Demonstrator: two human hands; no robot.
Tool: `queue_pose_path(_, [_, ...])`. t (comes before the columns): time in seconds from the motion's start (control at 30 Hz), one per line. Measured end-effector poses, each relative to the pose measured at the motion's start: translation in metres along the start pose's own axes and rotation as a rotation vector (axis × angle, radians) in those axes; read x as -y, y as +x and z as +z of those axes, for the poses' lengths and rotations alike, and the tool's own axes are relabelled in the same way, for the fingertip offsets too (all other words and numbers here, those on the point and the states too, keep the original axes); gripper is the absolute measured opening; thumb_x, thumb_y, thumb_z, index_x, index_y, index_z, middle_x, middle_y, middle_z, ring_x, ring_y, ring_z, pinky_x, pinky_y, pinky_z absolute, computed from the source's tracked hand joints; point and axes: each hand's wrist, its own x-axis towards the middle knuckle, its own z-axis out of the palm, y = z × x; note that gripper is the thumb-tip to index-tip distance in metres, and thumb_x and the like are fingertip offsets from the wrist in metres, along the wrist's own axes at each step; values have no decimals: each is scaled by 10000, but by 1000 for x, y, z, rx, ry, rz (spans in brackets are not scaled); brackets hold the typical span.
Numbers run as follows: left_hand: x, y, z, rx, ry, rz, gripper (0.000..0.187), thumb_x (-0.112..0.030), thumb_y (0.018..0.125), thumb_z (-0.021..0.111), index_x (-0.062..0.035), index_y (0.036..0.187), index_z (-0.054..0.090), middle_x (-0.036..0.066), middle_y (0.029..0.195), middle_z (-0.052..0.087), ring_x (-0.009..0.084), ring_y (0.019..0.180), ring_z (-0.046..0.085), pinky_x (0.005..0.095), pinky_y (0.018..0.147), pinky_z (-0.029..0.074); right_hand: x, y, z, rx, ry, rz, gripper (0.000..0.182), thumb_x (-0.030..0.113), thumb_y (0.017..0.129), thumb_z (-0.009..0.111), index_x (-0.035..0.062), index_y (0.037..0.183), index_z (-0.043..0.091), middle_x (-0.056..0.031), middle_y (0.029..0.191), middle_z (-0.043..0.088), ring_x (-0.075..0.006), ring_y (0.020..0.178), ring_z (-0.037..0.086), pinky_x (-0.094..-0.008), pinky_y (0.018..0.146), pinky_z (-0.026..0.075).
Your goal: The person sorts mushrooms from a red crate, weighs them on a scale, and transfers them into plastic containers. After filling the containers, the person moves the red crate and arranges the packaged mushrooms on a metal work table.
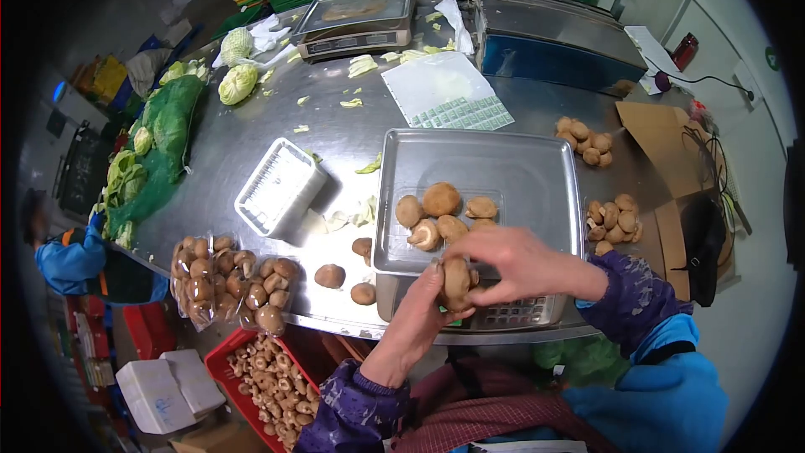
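Note:
My left hand point(412, 316) and my right hand point(521, 260) meet over the near edge of a metal weighing scale point(537, 169). Both are closed around a brown mushroom point(455, 283); a second one may be tucked behind it. On the scale pan lies a clear plastic tray point(500, 195), hard to make out, holding several mushrooms point(441, 199). One of these shows its pale stem side point(424, 235). To the left of the scale, loose mushrooms point(329, 276) rest on the steel table point(251, 164).
Stacked white trays point(279, 188) stand left of the scale. Packed mushrooms point(235, 281) sit at the table's near left edge, above a red crate point(220, 364) of mushrooms. Mushroom piles point(616, 220) lie at right, beside cardboard point(658, 147). A label sheet point(449, 92) lies behind. Another person point(74, 260) stands left.

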Motion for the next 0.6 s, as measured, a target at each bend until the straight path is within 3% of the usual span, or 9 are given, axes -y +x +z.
queue_pose_path(0.07, [-3, 1, -3, 24, -73, 79, 443, -404, 926, 404, -88, 1235, 392, 68, 1190, 435, 166, 1031, 494, 380, 855, 456, -10, 3, -8, -104, -59, -40, 520, 213, 639, 699, 52, 1094, 505, -122, 970, 560, -269, 894, 563, -352, 743, 473])
queue_pose_path(0.1, [-7, 0, -5, 37, -87, 133, 405, -291, 920, 467, -70, 1247, 378, 91, 1199, 414, 174, 1046, 483, 361, 836, 475, -14, 7, -12, -222, -25, 51, 537, 211, 642, 696, 47, 1109, 487, -132, 1003, 547, -277, 916, 556, -352, 764, 466])
queue_pose_path(0.17, [-15, 1, -6, -34, -38, 217, 403, -228, 909, 491, -60, 1254, 369, 102, 1197, 413, 179, 1054, 478, 351, 830, 482, -31, 13, -12, -380, 45, 166, 558, 205, 645, 694, 37, 1120, 455, -148, 1062, 520, -302, 985, 524, -366, 819, 436])
queue_pose_path(0.23, [-26, 4, -2, -159, -43, 369, 442, -54, 867, 528, -35, 1269, 347, 125, 1208, 402, 190, 1011, 509, 307, 788, 509, -42, 14, -5, -311, -77, 214, 554, 208, 645, 696, 38, 1114, 453, -144, 1062, 519, -306, 1005, 510, -379, 836, 419])
queue_pose_path(0.27, [-32, 8, -3, -161, -41, 369, 442, -54, 867, 528, -35, 1269, 347, 125, 1208, 402, 190, 1011, 509, 307, 788, 509, -45, 15, -4, -241, -200, 259, 551, 211, 646, 699, 40, 1108, 451, -141, 1061, 518, -309, 1024, 495, -393, 853, 403])
queue_pose_path(0.4, [-54, 28, 1, -241, 355, 543, 459, -72, 853, 545, -43, 1268, 352, 122, 1172, 470, 191, 941, 561, 250, 681, 509, -48, 12, -3, -133, -187, 353, 551, 223, 650, 696, 44, 1110, 451, -133, 1068, 512, -310, 1059, 462, -421, 875, 374])
queue_pose_path(0.47, [-58, 42, 2, -263, 825, 662, 432, -88, 837, 563, 5, 1218, 383, 159, 1143, 494, 188, 860, 584, 284, 641, 497, -51, 13, -2, -260, -247, 179, 516, 243, 627, 699, 47, 1046, 470, -148, 980, 533, -336, 966, 493, -422, 797, 396])
queue_pose_path(0.5, [-60, 51, -5, -331, 1138, 784, 362, -136, 817, 593, -16, 1138, 477, 155, 1160, 474, 230, 803, 588, 339, 611, 478, -50, 13, -3, -261, -248, 178, 516, 243, 627, 699, 47, 1046, 470, -148, 980, 533, -336, 966, 493, -422, 797, 396])
queue_pose_path(0.6, [-53, 57, -8, -530, 1448, 866, 305, -195, 801, 613, -52, 1064, 554, 137, 1143, 470, 282, 745, 573, 365, 611, 465, -48, 17, -5, -278, -196, 187, 544, 249, 642, 698, 49, 1092, 467, -146, 1057, 521, -338, 1019, 474, -422, 843, 382])
